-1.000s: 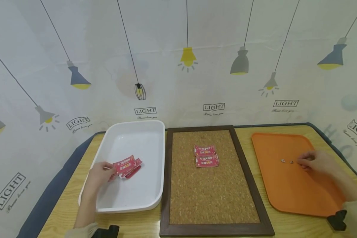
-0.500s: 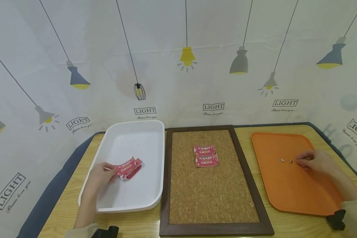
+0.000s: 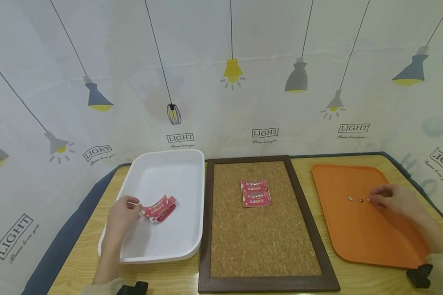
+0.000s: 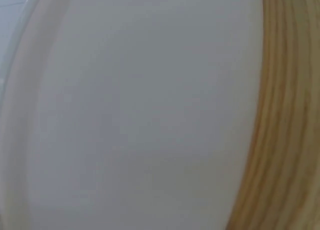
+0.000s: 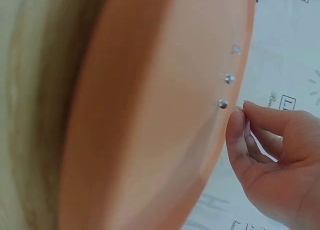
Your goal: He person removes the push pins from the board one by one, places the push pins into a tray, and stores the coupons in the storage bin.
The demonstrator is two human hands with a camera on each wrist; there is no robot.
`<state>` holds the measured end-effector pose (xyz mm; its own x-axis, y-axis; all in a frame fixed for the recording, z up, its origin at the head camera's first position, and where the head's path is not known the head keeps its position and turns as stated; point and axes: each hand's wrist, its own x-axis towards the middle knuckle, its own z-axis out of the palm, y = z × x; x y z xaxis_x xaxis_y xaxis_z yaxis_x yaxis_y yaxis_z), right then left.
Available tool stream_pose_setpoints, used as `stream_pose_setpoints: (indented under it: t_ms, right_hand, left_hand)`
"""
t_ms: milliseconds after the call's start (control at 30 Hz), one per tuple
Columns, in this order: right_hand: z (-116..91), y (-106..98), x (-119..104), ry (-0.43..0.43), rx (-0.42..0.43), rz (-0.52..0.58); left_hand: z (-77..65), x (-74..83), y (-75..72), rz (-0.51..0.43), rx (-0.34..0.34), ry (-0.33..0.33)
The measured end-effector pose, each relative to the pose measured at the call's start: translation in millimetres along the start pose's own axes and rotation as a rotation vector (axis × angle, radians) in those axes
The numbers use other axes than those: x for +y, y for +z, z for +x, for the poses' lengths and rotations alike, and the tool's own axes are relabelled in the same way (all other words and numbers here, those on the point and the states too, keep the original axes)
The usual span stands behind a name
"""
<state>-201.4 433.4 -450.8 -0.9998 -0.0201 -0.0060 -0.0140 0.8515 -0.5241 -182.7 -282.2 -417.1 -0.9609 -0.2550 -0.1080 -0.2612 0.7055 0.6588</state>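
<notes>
Shiny metal tacks (image 5: 229,79), rough cork board (image 3: 266,241)

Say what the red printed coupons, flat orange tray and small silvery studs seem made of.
Red printed coupons: likely thin paper, edges curved; finish unclear. Flat orange tray: probably smooth plastic, evenly coloured, soft sheen. Small silvery studs: likely polished metal, by glints.

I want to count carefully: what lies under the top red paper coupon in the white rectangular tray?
Under the top red paper coupon, edges of other red paper pieces show at its right. The rest is covered, so their number cannot be told.
</notes>
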Motion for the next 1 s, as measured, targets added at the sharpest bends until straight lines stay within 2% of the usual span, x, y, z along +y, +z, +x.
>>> stream_pose_setpoints:
  t_ms: [233, 367, 533, 767, 1000]
  right_hand:
    - [-2.0, -0.3, -7.3, -0.090, 0.049, 0.033]
    - [-0.7, 3.1, -14.6, -0.131, 0.065, 0.063]
    - [0.7, 8.2, -29.5, -0.116, 0.049, 0.101]
    - [1.7, 11.1, -55.7, -0.099, 0.025, 0.116]
    - [5.4, 19.8, -74.7, -0.170, 0.031, 0.219]
  left_hand:
    - [-4.2, 9.7, 1.0, -0.019, 0.017, 0.027]
    - [-6.1, 16.6, 5.3, -0.042, 0.020, 0.074]
    - [-9.9, 27.2, 12.3, -0.101, 0.002, 0.131]
    - [-15.9, 45.4, 20.9, -0.163, -0.020, 0.162]
    - [-20.7, 61.1, 28.4, -0.211, -0.068, 0.182]
